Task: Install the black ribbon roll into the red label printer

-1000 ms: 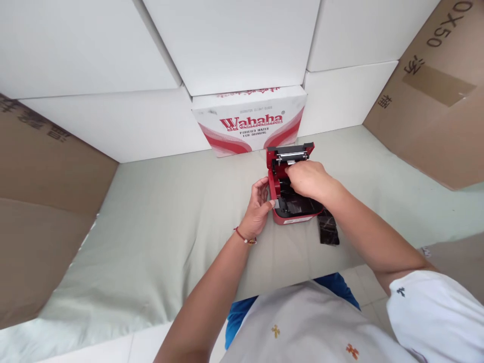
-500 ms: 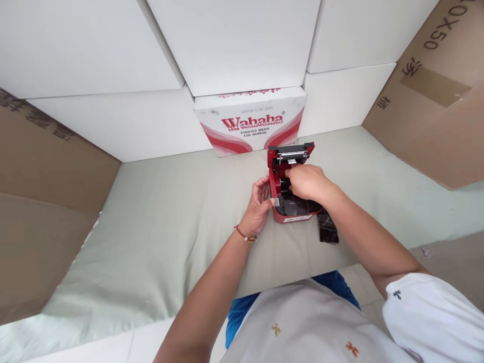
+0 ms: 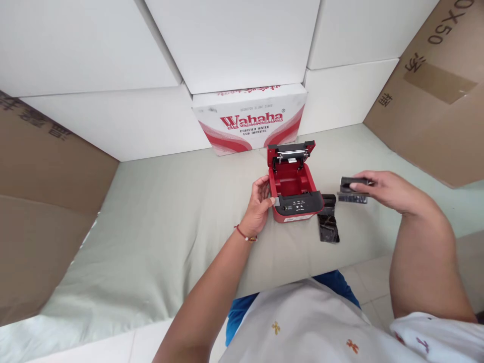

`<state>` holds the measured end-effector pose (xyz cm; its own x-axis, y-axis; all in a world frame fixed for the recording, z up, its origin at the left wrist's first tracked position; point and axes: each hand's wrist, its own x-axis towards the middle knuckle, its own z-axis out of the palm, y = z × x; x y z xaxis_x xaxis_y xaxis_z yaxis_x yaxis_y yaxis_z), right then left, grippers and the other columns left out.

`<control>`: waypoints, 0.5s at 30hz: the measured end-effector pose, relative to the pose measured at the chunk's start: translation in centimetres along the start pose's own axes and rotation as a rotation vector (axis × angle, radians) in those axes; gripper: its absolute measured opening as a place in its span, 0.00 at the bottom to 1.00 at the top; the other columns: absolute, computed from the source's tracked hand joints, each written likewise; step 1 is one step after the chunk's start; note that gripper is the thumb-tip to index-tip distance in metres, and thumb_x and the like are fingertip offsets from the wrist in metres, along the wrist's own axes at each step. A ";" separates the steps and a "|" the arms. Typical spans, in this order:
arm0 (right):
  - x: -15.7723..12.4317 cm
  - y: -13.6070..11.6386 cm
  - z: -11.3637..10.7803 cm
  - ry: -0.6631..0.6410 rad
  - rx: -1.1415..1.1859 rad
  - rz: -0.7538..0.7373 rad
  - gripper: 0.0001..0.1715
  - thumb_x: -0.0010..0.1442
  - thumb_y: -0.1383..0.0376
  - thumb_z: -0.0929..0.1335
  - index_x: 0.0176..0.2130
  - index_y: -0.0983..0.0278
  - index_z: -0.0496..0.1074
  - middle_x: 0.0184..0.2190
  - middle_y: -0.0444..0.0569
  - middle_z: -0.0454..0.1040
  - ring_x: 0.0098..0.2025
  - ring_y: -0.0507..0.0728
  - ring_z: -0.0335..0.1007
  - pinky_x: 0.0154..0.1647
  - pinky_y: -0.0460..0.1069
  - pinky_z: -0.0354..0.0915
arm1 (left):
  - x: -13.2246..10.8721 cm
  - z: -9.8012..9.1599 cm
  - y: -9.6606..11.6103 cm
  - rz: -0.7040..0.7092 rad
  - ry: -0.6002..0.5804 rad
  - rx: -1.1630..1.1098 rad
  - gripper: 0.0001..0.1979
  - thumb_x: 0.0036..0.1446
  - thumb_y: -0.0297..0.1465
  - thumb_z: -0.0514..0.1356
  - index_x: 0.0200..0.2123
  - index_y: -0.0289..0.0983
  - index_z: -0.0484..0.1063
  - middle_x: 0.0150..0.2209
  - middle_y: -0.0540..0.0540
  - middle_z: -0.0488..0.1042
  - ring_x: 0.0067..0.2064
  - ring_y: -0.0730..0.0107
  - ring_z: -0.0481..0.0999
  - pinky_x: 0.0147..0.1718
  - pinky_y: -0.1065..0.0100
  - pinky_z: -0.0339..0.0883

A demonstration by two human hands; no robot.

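A small red printer (image 3: 293, 186) stands with its lid open near the table's front edge; its red inner bay shows bare. My left hand (image 3: 259, 201) grips the printer's left side, fingers curled against it. My right hand (image 3: 385, 189) hovers to the right of the printer, pinching a dark roll (image 3: 353, 189) by thumb and fingers. A dark plastic wrapper (image 3: 328, 222) lies on the table just right of the printer, below the roll.
A pale green cloth covers the table (image 3: 159, 237). A red and white Wahaha box (image 3: 249, 118) stands behind the printer against white foam blocks (image 3: 227, 45). Brown cartons lean at the left (image 3: 41, 201) and right (image 3: 434, 96).
My right hand has come out of the printer's bay and swung to the right, carrying the dark roll with it. The bay now shows bare. My left hand has stayed on the printer.
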<state>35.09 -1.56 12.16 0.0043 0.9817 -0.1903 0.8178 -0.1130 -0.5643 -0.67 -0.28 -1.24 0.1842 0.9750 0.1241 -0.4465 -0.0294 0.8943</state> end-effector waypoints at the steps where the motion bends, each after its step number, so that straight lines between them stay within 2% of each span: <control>1: 0.5 1.2 0.4 -0.029 -0.060 0.025 0.22 0.61 0.44 0.72 0.42 0.57 0.84 0.37 0.52 0.86 0.38 0.66 0.81 0.40 0.60 0.74 | 0.0 0.0 0.0 -0.002 0.004 -0.002 0.39 0.52 0.48 0.78 0.63 0.50 0.68 0.73 0.44 0.66 0.77 0.51 0.62 0.77 0.49 0.55; 2: 0.8 2.0 1.0 -0.035 -0.113 0.039 0.21 0.60 0.47 0.72 0.42 0.58 0.84 0.39 0.53 0.87 0.39 0.67 0.82 0.42 0.60 0.75 | 0.0 0.0 0.1 -0.003 0.007 -0.004 0.39 0.51 0.48 0.78 0.63 0.50 0.68 0.73 0.44 0.66 0.77 0.51 0.62 0.77 0.49 0.55; 4: 0.9 2.6 2.5 0.050 -0.198 0.064 0.22 0.61 0.50 0.71 0.46 0.60 0.85 0.47 0.56 0.87 0.42 0.67 0.82 0.48 0.62 0.75 | 0.0 0.0 0.2 -0.007 0.010 -0.004 0.39 0.51 0.47 0.78 0.63 0.50 0.68 0.73 0.44 0.67 0.77 0.51 0.63 0.77 0.49 0.56; 6: 0.5 2.3 3.9 0.193 -0.230 0.061 0.25 0.65 0.50 0.68 0.51 0.61 0.85 0.55 0.59 0.84 0.46 0.67 0.83 0.52 0.63 0.75 | -0.1 0.0 0.3 -0.007 0.003 -0.001 0.39 0.51 0.47 0.78 0.63 0.50 0.68 0.73 0.45 0.67 0.76 0.51 0.63 0.76 0.49 0.56; 8: -0.1 1.6 5.1 0.271 -0.218 0.001 0.25 0.68 0.51 0.67 0.53 0.60 0.85 0.56 0.58 0.83 0.48 0.67 0.83 0.55 0.62 0.74 | -0.1 0.1 0.5 -0.005 0.000 -0.003 0.39 0.51 0.47 0.78 0.63 0.50 0.69 0.72 0.45 0.68 0.76 0.52 0.64 0.76 0.50 0.57; 11: -0.5 0.5 6.7 0.126 -0.173 -0.153 0.20 0.67 0.56 0.69 0.52 0.58 0.85 0.53 0.54 0.85 0.51 0.65 0.83 0.56 0.59 0.75 | -0.1 0.2 0.6 -0.005 0.010 -0.017 0.38 0.51 0.46 0.78 0.62 0.50 0.69 0.72 0.45 0.68 0.76 0.52 0.65 0.75 0.50 0.58; 13: -0.6 0.1 7.5 0.039 -0.182 -0.200 0.19 0.65 0.61 0.70 0.53 0.59 0.84 0.53 0.55 0.85 0.51 0.65 0.83 0.54 0.58 0.75 | -0.1 0.2 0.6 -0.011 0.016 -0.015 0.38 0.51 0.46 0.78 0.62 0.50 0.69 0.72 0.45 0.69 0.75 0.51 0.65 0.75 0.49 0.59; 15: -1.0 -0.2 7.4 -0.005 -0.166 -0.225 0.19 0.65 0.61 0.71 0.53 0.61 0.84 0.51 0.56 0.85 0.49 0.64 0.83 0.52 0.58 0.76 | -0.1 0.1 0.6 -0.018 0.016 -0.010 0.38 0.51 0.46 0.79 0.62 0.50 0.69 0.72 0.44 0.68 0.76 0.51 0.65 0.75 0.49 0.59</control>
<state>30.65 -3.68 6.52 -0.1904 0.9785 -0.0795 0.8809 0.1346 -0.4537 -0.83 -0.44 -0.68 0.1781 0.9788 0.1010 -0.4523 -0.0097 0.8918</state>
